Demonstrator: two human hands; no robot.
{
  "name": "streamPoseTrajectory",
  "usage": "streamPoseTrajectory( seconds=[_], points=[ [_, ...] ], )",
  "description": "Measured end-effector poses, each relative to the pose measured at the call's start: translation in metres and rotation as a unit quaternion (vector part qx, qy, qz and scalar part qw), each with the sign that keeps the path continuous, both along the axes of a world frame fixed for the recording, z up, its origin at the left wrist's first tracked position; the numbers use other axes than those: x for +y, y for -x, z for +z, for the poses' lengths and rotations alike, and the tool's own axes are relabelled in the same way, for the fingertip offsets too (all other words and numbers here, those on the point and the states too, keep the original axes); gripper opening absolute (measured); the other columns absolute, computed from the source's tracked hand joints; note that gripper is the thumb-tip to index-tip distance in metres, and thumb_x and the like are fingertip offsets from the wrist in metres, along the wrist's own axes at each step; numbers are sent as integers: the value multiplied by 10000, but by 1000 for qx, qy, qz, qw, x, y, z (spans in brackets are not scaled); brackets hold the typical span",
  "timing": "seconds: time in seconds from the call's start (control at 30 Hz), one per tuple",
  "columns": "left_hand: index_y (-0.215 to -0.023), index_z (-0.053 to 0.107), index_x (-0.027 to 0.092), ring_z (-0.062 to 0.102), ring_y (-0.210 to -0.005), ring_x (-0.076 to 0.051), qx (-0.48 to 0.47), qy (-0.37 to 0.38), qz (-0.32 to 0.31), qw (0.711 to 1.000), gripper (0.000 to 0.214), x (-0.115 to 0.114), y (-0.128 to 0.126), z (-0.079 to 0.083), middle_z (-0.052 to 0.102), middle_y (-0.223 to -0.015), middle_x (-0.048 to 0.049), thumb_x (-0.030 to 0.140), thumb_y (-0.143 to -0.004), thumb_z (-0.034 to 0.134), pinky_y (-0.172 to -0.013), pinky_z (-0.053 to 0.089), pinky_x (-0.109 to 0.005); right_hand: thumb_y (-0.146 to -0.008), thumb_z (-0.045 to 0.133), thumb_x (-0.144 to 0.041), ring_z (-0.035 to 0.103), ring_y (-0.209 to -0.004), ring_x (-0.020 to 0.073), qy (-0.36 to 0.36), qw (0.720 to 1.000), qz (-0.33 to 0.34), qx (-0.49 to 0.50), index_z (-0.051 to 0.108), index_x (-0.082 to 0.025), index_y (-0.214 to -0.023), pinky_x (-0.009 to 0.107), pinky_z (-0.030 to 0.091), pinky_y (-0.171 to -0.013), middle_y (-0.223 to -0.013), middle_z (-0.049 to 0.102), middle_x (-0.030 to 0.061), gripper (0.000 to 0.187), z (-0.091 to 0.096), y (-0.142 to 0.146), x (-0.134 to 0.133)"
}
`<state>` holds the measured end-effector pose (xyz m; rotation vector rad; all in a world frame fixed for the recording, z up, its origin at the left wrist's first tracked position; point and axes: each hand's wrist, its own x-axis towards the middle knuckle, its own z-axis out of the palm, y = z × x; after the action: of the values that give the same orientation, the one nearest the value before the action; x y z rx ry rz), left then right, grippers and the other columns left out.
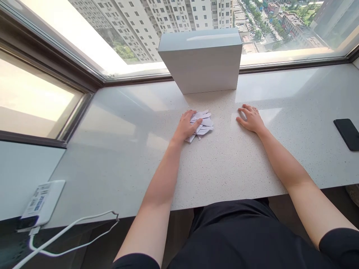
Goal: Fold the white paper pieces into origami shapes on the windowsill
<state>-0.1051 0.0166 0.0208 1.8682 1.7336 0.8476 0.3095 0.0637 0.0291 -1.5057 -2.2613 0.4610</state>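
A small heap of white paper slips (204, 123) lies on the pale speckled stone sill (224, 164), just in front of a white box (202, 61). My left hand (186, 125) rests on the left part of the heap, fingers laid over the slips. My right hand (251, 118) lies flat on the bare sill to the right of the heap, fingers spread, holding nothing.
The white box stands against the window at the back. A black phone (347, 133) lies at the right edge. A white power bank (42, 203) with a white cable (75, 235) sits at the front left corner. Windows bound the sill at the back and left.
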Motion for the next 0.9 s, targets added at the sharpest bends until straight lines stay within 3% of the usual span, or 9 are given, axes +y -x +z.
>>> streamPoseTrajectory(
  seconds=[0.07,0.13,0.27,0.33,0.4,0.53,0.7,0.8,0.9],
  points=[
    [-1635,728,193,530,-1824,-501,19,8,-56,998,780,-4,-36,1,661,-1870,-281,779,-1120,735,-1512,385,-800,-1164,659,-633,525,-1847,500,3,1000,-1,-3,790,-233,-1708,811,296,-1563,-1963,590,223,687,1,1,0],
    [-1696,719,216,503,-1870,-486,38,16,-102,994,746,-8,-69,4,639,-1912,-249,706,-1134,728,-1583,311,-791,-1162,661,-612,523,-1850,496,1,1000,-2,-6,787,-208,-1707,799,298,-1564,-1955,596,240,690,0,2,0],
    [-1767,718,204,410,-1942,-505,59,34,-158,985,801,-17,-121,10,588,-1976,-232,686,-1128,753,-1630,192,-797,-1151,677,-588,540,-1839,492,-11,1000,0,0,801,-235,-1683,813,332,-1542,-1941,618,231,650,-1,0,1],
    [-1771,726,223,372,-1960,-519,59,36,-154,986,799,-21,-140,12,586,-1984,-215,697,-1129,762,-1626,170,-823,-1146,677,-577,543,-1835,496,-11,1000,-1,0,806,-239,-1678,823,331,-1539,-1940,618,229,643,-1,-2,1],
    [-1804,701,226,396,-1958,-489,47,40,-175,983,815,-27,-154,13,567,-2000,-210,701,-1144,752,-1642,188,-774,-1141,671,-565,537,-1840,496,-9,1000,-4,-5,801,-223,-1690,814,319,-1549,-1942,614,233,660,0,-2,1],
    [-1789,721,243,412,-1954,-482,48,29,-221,974,817,-39,-166,13,549,-2014,-202,700,-1119,816,-1655,195,-755,-1154,623,-513,541,-1840,471,-9,1000,-4,-11,806,-229,-1693,772,336,-1554,-1949,615,205,636,0,-4,1],
    [-1769,735,204,487,-1913,-478,38,19,-224,974,815,-45,-161,16,585,-1981,-227,696,-1125,824,-1642,305,-692,-1193,426,-357,615,-1785,406,-18,999,-9,30,849,-292,-1597,724,416,-1522,-1816,761,139,588,-1,-8,5],
    [-1753,743,198,551,-1862,-490,33,19,-216,976,822,-45,-158,23,628,-1945,-234,694,-1107,854,-1601,388,-694,-1208,392,-389,718,-1662,388,-27,998,-2,62,868,-296,-1520,668,499,-1479,-1677,848,146,576,3,-10,3],
    [-1720,758,205,594,-1818,-488,5,10,-202,979,797,-43,-151,31,673,-1901,-232,716,-1115,845,-1563,443,-694,-1212,429,-493,821,-1427,398,-24,994,13,104,902,-295,-1398,625,641,-1321,-1466,918,159,545,9,-12,-3]
  ],
)
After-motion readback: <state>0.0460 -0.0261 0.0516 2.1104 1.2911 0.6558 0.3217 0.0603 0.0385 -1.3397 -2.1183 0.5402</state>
